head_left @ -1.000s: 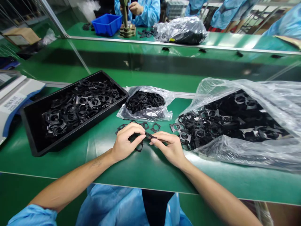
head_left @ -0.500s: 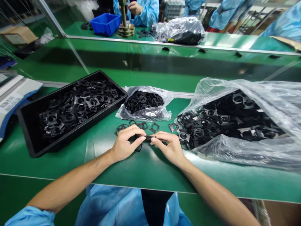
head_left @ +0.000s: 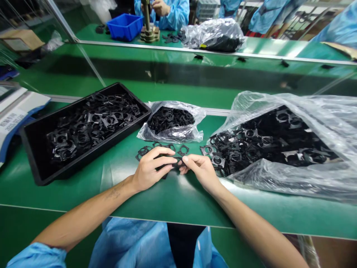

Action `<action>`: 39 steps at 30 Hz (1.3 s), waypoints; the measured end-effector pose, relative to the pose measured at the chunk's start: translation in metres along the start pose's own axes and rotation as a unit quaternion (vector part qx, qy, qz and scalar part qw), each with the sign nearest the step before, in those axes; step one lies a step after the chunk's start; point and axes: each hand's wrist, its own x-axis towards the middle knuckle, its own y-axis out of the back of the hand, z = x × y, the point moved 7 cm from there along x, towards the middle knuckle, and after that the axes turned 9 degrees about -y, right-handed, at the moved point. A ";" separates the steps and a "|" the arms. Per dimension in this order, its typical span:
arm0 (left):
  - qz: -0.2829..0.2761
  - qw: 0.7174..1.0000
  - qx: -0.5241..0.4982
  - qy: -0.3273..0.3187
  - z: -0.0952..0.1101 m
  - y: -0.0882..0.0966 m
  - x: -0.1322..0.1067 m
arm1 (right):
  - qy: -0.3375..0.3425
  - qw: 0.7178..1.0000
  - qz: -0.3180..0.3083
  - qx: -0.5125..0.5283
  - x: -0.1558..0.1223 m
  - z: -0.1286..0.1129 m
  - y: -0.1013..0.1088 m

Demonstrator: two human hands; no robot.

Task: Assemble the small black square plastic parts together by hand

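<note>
My left hand [head_left: 149, 167] and my right hand [head_left: 201, 169] meet over the green table [head_left: 178, 201], fingers pinched together on a small black plastic part [head_left: 176, 162] held between them. A few loose black ring parts [head_left: 182, 150] lie on the table just beyond my fingers. To the left, a black tray [head_left: 36, 141] holds many black square frames. A small clear bag [head_left: 173, 122] of black rings lies straight ahead. At the right a large open clear bag [head_left: 281, 141] spills black frames toward my right hand.
A white and blue device [head_left: 13, 111] stands at the far left edge. Beyond a metal rail runs a green conveyor [head_left: 178, 74]. On the far bench sit a blue bin [head_left: 125, 26], a small press [head_left: 149, 31] and a dark plastic bag [head_left: 214, 35]; people in blue coats work there.
Both hands have lifted slightly away from me and closed in tighter, the fingertips now touching around the part. Nothing else on the table has moved.
</note>
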 end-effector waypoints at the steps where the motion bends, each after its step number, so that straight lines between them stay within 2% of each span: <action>1: 0.005 1.000 0.000 0.001 0.000 0.001 0.001 | 0.024 0.999 0.018 -0.024 -0.001 -0.002 0.002; 5: 0.036 0.999 -0.007 0.022 -0.004 0.007 0.003 | 0.149 0.979 0.093 -0.107 -0.011 -0.017 0.007; 9: 0.043 0.998 -0.015 0.031 -0.005 0.007 0.003 | 0.239 0.951 0.099 -0.171 -0.023 -0.032 0.003; 12: 0.034 0.999 -0.020 0.027 -0.004 0.005 0.002 | 0.270 0.937 0.102 -0.196 -0.027 -0.038 0.001; 20: 0.023 0.998 -0.052 0.028 -0.003 0.003 0.002 | 0.249 0.945 0.106 -0.181 -0.026 -0.037 0.002; 28: 0.034 0.998 -0.038 0.023 -0.004 0.007 0.003 | 0.260 0.944 0.091 -0.180 -0.026 -0.038 0.000; 34: 0.017 0.997 -0.057 0.045 -0.005 0.003 0.004 | 0.246 0.951 0.071 -0.174 -0.024 -0.037 0.001; 39: 0.023 0.996 -0.053 0.069 -0.009 0.001 0.001 | 0.212 0.967 0.068 -0.128 -0.020 -0.030 0.001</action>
